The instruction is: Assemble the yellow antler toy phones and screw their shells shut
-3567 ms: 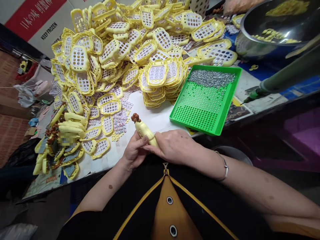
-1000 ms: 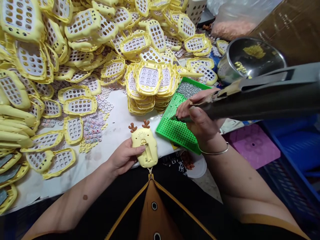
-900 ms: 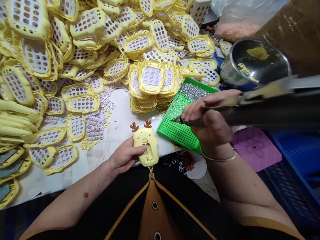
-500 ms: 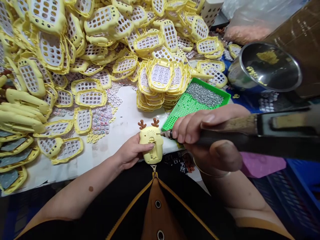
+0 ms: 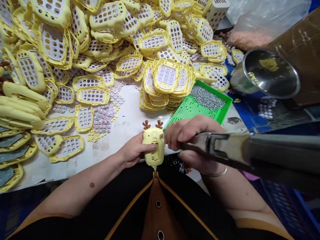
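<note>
Largest, we see a heap of pale-yellow plastic shells with white perforated panels point(image 5: 100, 40), left of and beyond the lime-green perforated plastic tray point(image 5: 187, 108). A long black hand-held tool point(image 5: 250, 150) crosses in front of that tray, its tip apparently at the toy's upper right edge; contact we cannot tell. Our right hand point(image 5: 193, 126) closes around its front end, fingers pressed together, thumb below.

Our left hand point(image 5: 132, 150) pinches the pale-yellow plastic deer toy point(image 5: 150, 156), left of the tray and nearer us: thumb across its back, fingers mostly hidden underneath. We judge it light, stiff, smooth and rather slippery, best held by the sides, clear of its thin brown antlers point(image 5: 146, 125). Its long axis runs straight away from us, antlers pointing outward, open battery bay point(image 5: 156, 154) upward.
</note>
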Available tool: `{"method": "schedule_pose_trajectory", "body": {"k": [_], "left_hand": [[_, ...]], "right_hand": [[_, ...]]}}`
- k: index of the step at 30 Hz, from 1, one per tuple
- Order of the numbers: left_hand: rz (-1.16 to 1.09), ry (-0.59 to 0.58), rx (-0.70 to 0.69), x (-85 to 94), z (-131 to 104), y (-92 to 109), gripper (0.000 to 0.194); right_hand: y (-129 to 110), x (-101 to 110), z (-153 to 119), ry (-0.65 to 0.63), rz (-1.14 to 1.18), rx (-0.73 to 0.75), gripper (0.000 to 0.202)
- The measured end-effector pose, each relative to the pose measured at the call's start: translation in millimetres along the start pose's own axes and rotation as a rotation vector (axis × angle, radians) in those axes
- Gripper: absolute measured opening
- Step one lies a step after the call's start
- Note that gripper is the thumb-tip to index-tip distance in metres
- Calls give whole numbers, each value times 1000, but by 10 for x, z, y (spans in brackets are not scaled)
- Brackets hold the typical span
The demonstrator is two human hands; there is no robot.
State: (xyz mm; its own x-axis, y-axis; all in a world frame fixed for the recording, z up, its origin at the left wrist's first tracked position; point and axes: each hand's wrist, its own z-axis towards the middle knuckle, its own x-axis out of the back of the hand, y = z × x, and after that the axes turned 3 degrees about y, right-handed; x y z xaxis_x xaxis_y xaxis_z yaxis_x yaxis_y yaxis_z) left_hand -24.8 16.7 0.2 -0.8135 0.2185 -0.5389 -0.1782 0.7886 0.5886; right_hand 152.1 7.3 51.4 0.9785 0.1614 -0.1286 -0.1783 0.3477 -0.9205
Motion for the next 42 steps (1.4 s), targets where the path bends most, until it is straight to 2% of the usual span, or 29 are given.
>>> {"method": "schedule_pose_trajectory", "body": {"k": [3,7,10,15,18,21,24,27,38,42], "left_hand": [[9,-9,1,-5,2,13,52],[43,-20,12,-8,-11,19,51],[33,22,0,-25,-16,15,53],[-14,56,23,-33,0,19,54],[-27,70,48,-13,4,31,52],[-23,65,62,6,1,48,49],[-18,42,73,16,0,63,47],[-16,32,80,16,5,74,46],[1,49,104,21,21,75,48],[25,54,95,4,6,71,50]], "right_hand": [[23,-2,3,-77,55,47,17],[77,-27,1,-42,89,77,18],[84,-56,-33,9,145,126,14],[-121,53,-25,12,91,210,14],[-184,245,92,124,29,287,13],[-42,446,230,303,-39,354,11],[175,573,299,377,-87,341,16],[299,607,300,408,-105,293,21],[430,619,302,347,-107,279,19],[384,599,290,405,-145,255,23]]}}
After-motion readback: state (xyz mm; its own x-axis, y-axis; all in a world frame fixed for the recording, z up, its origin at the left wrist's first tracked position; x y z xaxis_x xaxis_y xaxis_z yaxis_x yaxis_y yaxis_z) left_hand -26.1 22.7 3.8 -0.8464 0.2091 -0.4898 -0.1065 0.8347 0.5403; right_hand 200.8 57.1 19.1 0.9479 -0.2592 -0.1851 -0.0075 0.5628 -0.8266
